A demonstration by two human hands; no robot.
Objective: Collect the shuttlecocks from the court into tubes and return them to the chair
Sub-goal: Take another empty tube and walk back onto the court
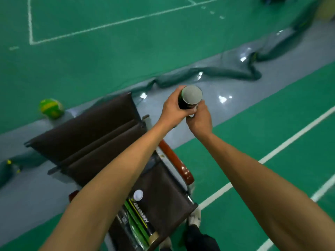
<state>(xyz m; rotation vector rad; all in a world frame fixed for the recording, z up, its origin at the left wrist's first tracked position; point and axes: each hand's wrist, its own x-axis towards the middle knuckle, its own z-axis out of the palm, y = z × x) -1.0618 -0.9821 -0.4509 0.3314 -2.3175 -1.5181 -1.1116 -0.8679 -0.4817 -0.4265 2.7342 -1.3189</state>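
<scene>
Forearms, both bare, reach out over a brown folding chair [87, 138] with a wooden armrest [175, 160]. Left hand [172, 109] wraps the body of a dark tube [191, 96]; right hand [199, 118] curls its fingers on the tube's lower end. Tube is held in the air beyond the chair back, over the grey strip [235, 105], grey cap facing the person. Floor: green court mat [90, 60] with white lines [108, 24]; glossy strip runs diagonally between the green areas, with glare spots on it. Green netting [217, 69] lies crumpled along the strip. Green-and-yellow ball [51, 108] sits at the strip's edge, left of the chair. Spare tubes [141, 218] lie on the chair seat, black with green stripes, one white-capped. White lettering on one, too blurred to read.
</scene>
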